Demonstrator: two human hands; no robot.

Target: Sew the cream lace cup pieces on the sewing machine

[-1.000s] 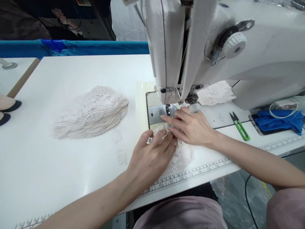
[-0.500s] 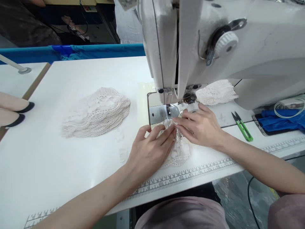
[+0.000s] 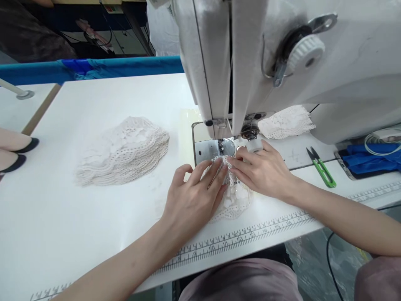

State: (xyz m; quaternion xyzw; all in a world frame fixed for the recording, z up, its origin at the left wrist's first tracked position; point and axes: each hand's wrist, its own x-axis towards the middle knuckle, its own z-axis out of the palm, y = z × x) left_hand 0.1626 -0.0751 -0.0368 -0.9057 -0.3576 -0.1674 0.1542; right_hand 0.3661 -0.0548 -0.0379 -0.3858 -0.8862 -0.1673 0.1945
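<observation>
A white lace piece [image 3: 234, 200] lies gathered just in front of the presser foot [image 3: 221, 146] of a sewing machine [image 3: 216, 62]. My left hand [image 3: 196, 190] presses on its left side, fingers together, tips close to the needle plate [image 3: 206, 151]. From the right, my right hand [image 3: 265, 169] grips the same lace, thumb and fingertips near the foot. The two hands' fingertips almost meet. Part of the lace is hidden under the fingers.
A stack of lace pieces [image 3: 125, 152] lies left on the white table [image 3: 103, 234]. More lace [image 3: 286, 122] rests behind the machine head. Green thread snips [image 3: 322, 169], a phone [image 3: 344, 165] and blue cloth [image 3: 371, 158] are at right. Another person's fingers [image 3: 15, 150] show at the left edge.
My left hand's fingers have flattened and shifted slightly left on the lace. A white knob-like part now shows beside my right fingers. The view has shifted a little.
</observation>
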